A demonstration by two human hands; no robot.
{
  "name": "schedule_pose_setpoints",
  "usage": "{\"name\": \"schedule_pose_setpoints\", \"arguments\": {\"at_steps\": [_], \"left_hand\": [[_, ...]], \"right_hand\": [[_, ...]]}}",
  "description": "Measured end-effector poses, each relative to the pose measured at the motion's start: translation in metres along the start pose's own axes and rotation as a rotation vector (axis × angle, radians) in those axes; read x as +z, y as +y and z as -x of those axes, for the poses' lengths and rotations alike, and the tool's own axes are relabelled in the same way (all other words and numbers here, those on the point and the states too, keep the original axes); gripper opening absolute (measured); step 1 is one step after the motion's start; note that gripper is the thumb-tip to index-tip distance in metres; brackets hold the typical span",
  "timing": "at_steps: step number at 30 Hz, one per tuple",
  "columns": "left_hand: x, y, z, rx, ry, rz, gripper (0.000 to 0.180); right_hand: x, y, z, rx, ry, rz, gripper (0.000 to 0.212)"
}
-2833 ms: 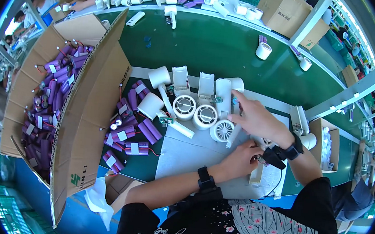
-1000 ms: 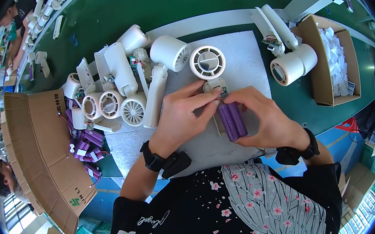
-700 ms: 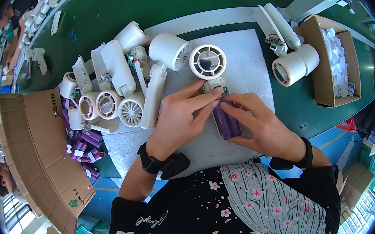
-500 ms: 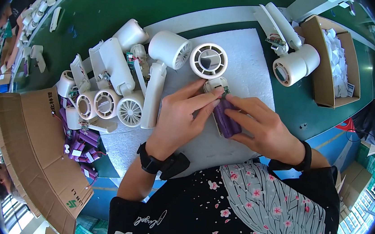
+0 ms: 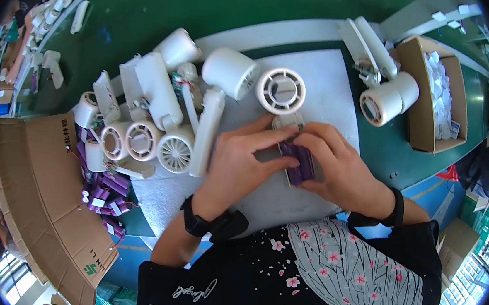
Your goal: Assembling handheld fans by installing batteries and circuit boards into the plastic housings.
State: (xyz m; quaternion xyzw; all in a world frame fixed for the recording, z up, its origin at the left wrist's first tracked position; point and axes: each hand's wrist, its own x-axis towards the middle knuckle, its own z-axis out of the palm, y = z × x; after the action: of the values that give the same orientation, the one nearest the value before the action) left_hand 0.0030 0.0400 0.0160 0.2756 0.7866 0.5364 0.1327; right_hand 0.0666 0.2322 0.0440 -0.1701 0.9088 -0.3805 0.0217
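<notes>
In front of me lies a white handheld fan [image 5: 280, 106] with a round vented head, its handle shell open along its length. Purple battery cells [image 5: 299, 165] sit in that handle. My left hand [image 5: 242, 159] grips the handle's left side, its index finger near the neck and its thumb against the cells. On the other side, my right hand [image 5: 340, 170] holds the cells and the handle edge between thumb and bent fingers. The circuit board near the neck is mostly hidden under my fingertips.
White fan parts [image 5: 175, 152] crowd the left of the pale mat [image 5: 334, 79]. Purple battery packs [image 5: 115, 182] lie beside a cardboard flap [image 5: 46, 192]. At the right are another open fan [image 5: 381, 104] and a cardboard box [image 5: 418, 119] holding white pieces. Other people work at the far left.
My left thumb has moved down from the neck onto the battery cells. My right fingers have drawn up and bent at the handle's edge, showing more of the cells. The view has shifted slightly.
</notes>
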Motion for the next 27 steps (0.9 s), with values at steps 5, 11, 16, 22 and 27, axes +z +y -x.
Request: {"name": "schedule_pose_setpoints", "arguments": {"at_steps": [5,11,16,22,27], "left_hand": [[0.002,-0.008,0.001,-0.016,-0.021,0.085,0.047],[0.003,-0.005,0.004,-0.025,0.001,0.096,0.048],[0.004,-0.013,0.006,0.045,0.010,0.122,0.049],[0.019,-0.001,0.020,0.108,0.243,0.078,0.050],[0.022,0.013,0.029,0.262,0.255,-0.032,0.040]], "right_hand": [[-0.003,0.009,0.003,-0.072,-0.083,0.019,0.077],[-0.001,0.002,0.012,-0.111,-0.056,0.086,0.074],[0.004,-0.010,0.015,-0.066,-0.066,0.197,0.071],[0.012,-0.015,0.011,0.095,0.006,0.189,0.072],[-0.014,0.048,-0.061,-0.007,0.246,0.758,0.057]]}}
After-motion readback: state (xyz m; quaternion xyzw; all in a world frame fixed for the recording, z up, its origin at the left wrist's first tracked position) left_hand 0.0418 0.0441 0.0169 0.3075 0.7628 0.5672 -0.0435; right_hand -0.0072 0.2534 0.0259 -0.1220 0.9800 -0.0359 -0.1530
